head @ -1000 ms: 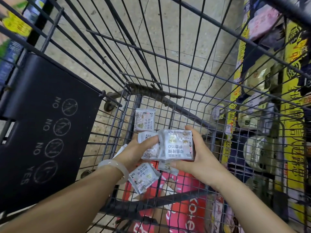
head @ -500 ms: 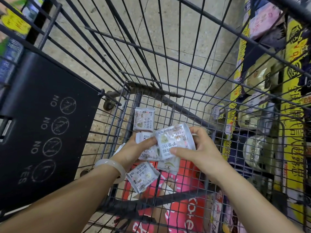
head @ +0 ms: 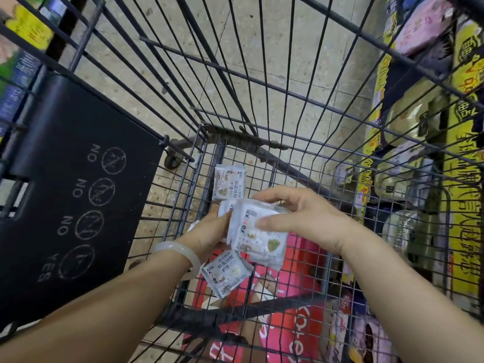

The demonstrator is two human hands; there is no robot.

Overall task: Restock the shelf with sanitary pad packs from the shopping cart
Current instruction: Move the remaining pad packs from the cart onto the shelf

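Since a second ago the white pack (head: pixel 255 229) has tipped from flat-on to slanted and risen slightly, both hands still on it. Right hand (head: pixel 301 218) grips its upper edge, thumb laid across the glossy printed face; left hand (head: pixel 209 231) holds its left side from beneath, fingers curled, a pale bangle (head: pixel 180 254) on that wrist. Two more soft, square packs lie in the wire cart (head: pixel 262 82): one (head: pixel 229 182) just beyond the hands, another (head: pixel 226 272) below them, over a red bag (head: pixel 296 318).
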